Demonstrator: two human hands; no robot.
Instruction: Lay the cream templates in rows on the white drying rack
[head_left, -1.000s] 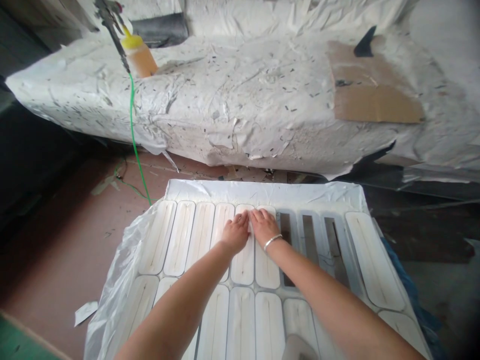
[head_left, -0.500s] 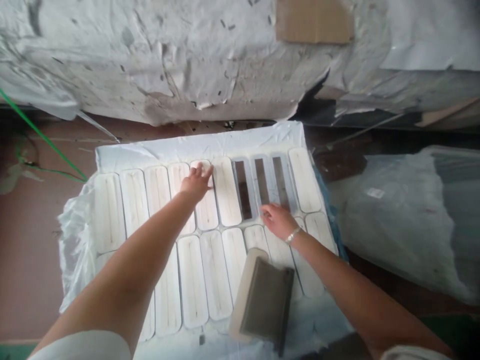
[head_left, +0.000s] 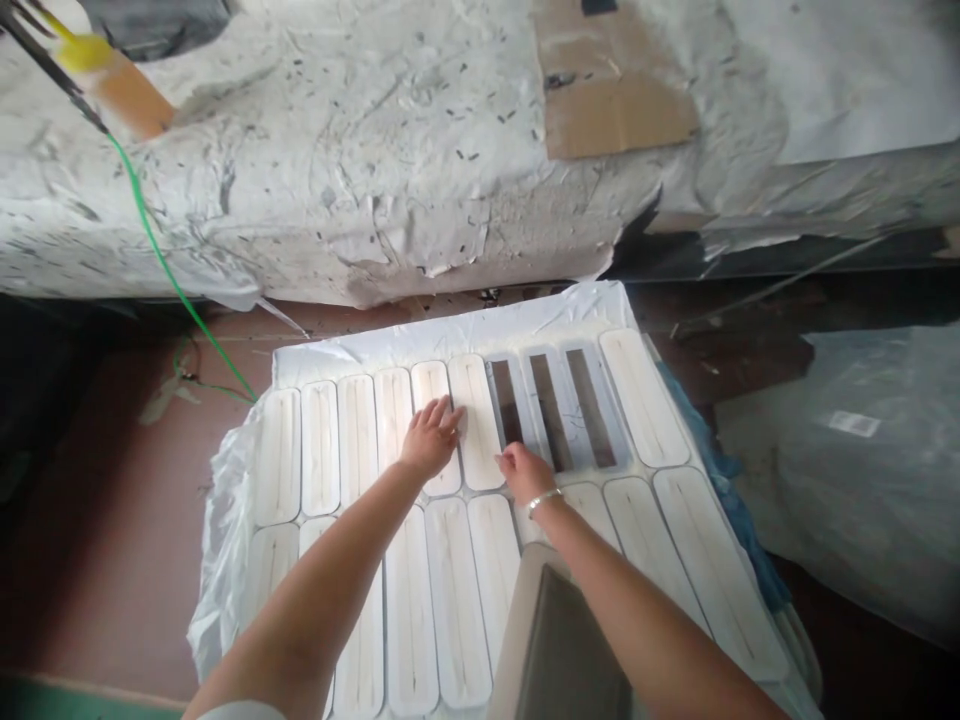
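Two rows of long white rounded pieces [head_left: 474, 415] lie side by side on a white-covered surface. My left hand [head_left: 433, 437] rests with spread fingers on a white piece in the far row, its fingertips reaching the neighbouring one. Beside it, my right hand [head_left: 523, 470], with a bracelet at the wrist, has its fingers pinched together at the near end of the white piece and the first dark-striped one; what they hold, if anything, is too small to tell. Three greyish frames with dark strips [head_left: 551, 412] lie to the right.
Below my right forearm stands a beige and grey box-like object [head_left: 570, 650]. A bench with stained white covering [head_left: 420, 190] runs behind, bearing cardboard [head_left: 615, 100] and an orange bottle [head_left: 135, 95]. Clear plastic [head_left: 862, 450] lies at right; a green cord [head_left: 161, 250] hangs left.
The camera view has shifted, showing more of the bench. My right hand has moved left across the dark-striped frames, nearer my left hand, which has slid slightly toward the near side of its piece.
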